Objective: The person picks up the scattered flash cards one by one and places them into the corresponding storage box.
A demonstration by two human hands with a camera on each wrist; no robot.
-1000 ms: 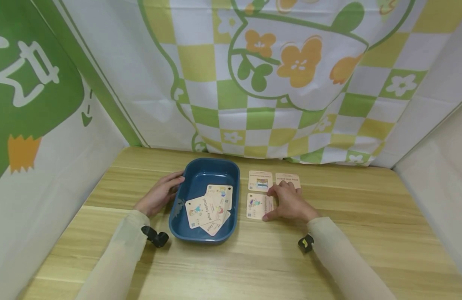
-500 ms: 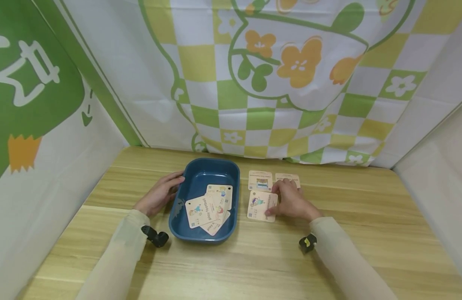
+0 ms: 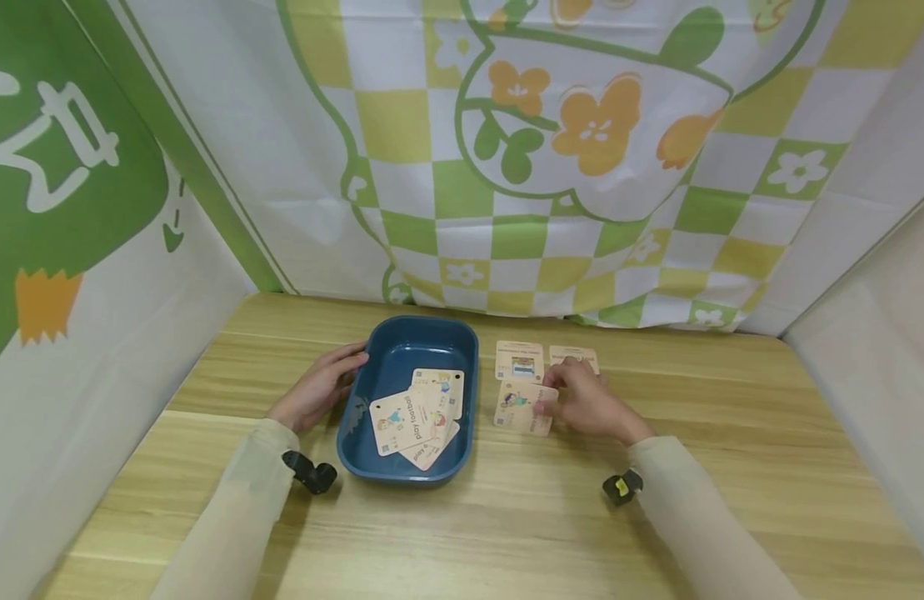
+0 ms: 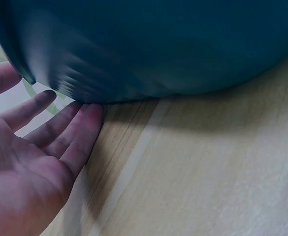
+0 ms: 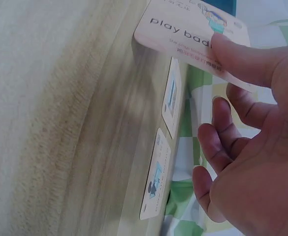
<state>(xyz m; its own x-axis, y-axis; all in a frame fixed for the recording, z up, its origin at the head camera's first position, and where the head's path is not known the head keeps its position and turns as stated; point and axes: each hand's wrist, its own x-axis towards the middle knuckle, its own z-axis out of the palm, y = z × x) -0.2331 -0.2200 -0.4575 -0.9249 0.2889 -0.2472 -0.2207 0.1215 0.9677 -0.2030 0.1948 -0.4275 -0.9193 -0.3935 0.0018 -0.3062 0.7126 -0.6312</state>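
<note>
My right hand [image 3: 591,403] pinches a picture card [image 3: 520,408] between thumb and forefinger, raised off the table; in the right wrist view the words "play bad..." show on the card [image 5: 183,34], the rest covered by the thumb. Two more cards lie flat behind it: one with a blue picture [image 3: 519,360], and one [image 3: 574,357] partly hidden by the hand. My left hand [image 3: 321,387] touches the left side of a blue tray [image 3: 409,328]. Seen from the left wrist, its fingertips rest against the tray's outer wall [image 4: 134,54] near the base.
Several cards lie overlapping inside the tray, a "play football" card [image 3: 402,422] on top. Everything stands on a wooden table [image 3: 521,533]. A checked, flowered cloth [image 3: 521,233] hangs along the back edge, with white walls at both sides.
The right hand has taken up the badminton card, which lay flat on the table a second ago and is now lifted and tilted. The left hand and the tray have stayed in place.
</note>
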